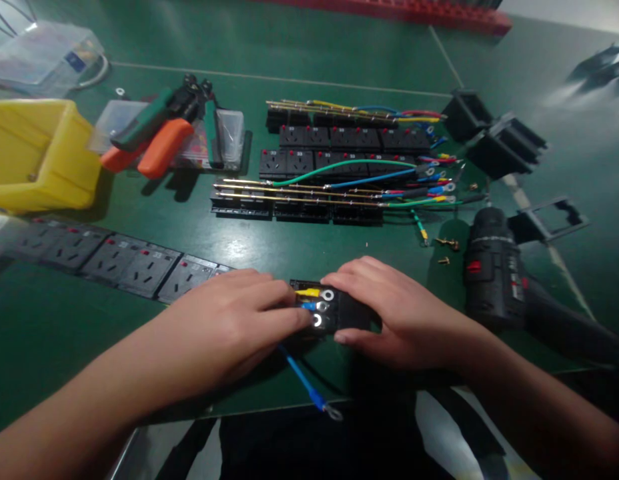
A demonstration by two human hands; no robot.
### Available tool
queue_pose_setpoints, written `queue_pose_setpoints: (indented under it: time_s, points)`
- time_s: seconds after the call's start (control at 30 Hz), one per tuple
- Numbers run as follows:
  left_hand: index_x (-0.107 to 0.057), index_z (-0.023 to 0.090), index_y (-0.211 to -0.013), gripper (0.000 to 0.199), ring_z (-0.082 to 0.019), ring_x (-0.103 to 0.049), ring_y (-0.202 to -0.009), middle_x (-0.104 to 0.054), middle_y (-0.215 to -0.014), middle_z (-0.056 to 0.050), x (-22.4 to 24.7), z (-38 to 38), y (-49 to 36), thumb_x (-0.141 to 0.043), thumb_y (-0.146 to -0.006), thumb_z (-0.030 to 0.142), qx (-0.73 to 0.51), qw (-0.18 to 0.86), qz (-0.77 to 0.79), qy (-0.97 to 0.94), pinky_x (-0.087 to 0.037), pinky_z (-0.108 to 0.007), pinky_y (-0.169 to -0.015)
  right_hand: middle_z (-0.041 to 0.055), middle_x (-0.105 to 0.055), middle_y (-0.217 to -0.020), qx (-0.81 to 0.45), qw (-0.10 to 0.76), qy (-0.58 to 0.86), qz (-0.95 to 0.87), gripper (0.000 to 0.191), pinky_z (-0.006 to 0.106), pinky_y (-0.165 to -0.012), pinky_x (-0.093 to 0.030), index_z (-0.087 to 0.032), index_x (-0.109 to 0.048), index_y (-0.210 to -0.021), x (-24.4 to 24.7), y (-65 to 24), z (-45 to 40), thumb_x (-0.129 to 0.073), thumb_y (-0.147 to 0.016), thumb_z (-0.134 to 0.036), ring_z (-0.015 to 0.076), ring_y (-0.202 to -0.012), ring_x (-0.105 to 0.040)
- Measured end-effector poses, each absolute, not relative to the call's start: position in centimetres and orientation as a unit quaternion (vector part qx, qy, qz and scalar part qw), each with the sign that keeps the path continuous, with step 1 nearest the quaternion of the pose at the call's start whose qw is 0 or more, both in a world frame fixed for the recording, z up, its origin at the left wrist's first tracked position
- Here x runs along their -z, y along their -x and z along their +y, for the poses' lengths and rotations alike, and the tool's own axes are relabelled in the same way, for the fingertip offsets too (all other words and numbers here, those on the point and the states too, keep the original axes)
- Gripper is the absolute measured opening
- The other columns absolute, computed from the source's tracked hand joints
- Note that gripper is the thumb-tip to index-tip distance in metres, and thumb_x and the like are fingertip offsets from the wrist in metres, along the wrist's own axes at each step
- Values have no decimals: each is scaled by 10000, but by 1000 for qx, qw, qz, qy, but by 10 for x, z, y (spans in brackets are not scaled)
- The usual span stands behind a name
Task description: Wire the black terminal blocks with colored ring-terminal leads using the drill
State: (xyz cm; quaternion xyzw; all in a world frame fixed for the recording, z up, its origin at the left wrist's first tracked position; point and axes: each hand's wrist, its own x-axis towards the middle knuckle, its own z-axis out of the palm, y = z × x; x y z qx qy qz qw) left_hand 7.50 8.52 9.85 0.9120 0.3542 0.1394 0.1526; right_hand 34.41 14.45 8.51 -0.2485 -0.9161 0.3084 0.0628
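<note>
Near the worktop's point(229, 248) front edge, the left hand point(259, 310) pinches leads point(308, 293) against a black block point(347, 312); the right hand point(384, 307) grips its other end, and fingers hide much of it. The yellow bin point(84, 160), cut off at left, holds something small and dark; pliers point(167, 145) cover a clear tray point(233, 133) of indistinct coloured bits.

Lane over bench point(289, 245) between socket rows point(344, 138) and right hand point(389, 310); drill point(492, 280) blocks right, yellow bin point(74, 180) left.

Blue wire point(303, 381), black socket strip point(134, 265) (red-dotted), yellow bin point(84, 157)
</note>
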Motion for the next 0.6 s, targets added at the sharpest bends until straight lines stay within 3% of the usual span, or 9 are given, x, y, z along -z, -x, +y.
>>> queue_pose_setpoints:
  time_s: [0.23, 0.33, 0.43, 0.6]
  points:
    - [-682, 201, -1083, 293, -199, -629, -780, -681, -933, -69, -100, 78, -78, -396, -1021, 203, -121, 55, 341, -930, -511, -330, -680, 157, -601, -1273, -277, 86, 240, -926, 632, 461, -963, -458, -123, -493, -1378, -81, -345, 141, -530, -957, -592, 268, -1120, -543]
    - [-690, 180, -1081, 262, -212, -614, -779, -677, -925, -79, -102, 74, -80, -441, -1001, 200, -110, 26, 338, -934, -512, -355, -679, 144, -591, -1240, -265, 129, 215, -931, 510, 408, -919, -473, -154, -507, -1329, -81, -346, 138, -553, -970, -512, 236, -1094, -554]
    - [-686, 200, -1071, 203, -225, -611, -869, -677, -1025, -80, -101, 76, -81, -503, -989, 227, -123, 43, 347, -929, -508, -376, -735, 121, -583, -1197, -234, 136, 200, -942, 337, 382, -883, -467, -188, -582, -1212, -80, -345, 136, -556, -977, -428, 220, -1065, -561]
    - [-645, 177, -1036, 162, -198, -603, -971, -675, -1094, -62, -95, 83, -84, -489, -993, 186, -179, 115, 361, -908, -483, -353, -832, 111, -596, -1207, -266, 143, 215, -929, 348, 373, -902, -471, -183, -591, -1221, -79, -345, 134, -579, -962, -415, 212, -1090, -568]
